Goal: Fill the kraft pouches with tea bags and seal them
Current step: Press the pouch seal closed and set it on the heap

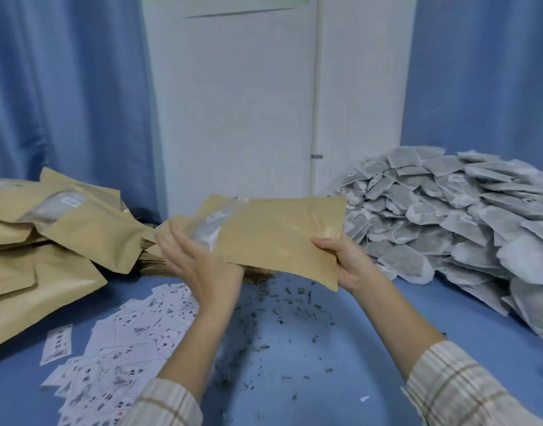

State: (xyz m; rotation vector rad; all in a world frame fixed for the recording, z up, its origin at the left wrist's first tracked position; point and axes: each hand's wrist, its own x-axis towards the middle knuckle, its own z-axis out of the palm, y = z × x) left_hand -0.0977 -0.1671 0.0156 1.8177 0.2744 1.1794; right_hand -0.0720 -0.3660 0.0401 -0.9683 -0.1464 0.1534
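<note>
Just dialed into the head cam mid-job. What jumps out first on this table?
Front and centre, a kraft pouch is held flat above the blue table: the right hand pinches its right edge, the left hand lies open-fingered against its left side. A big heap of grey tea bags fills the right side, a stack of kraft pouches sits left, and printed labels and loose tea crumbs scatter in front.

Two hands [202, 265], one held pouch [279, 238], countless tea bags [448, 216].
</note>
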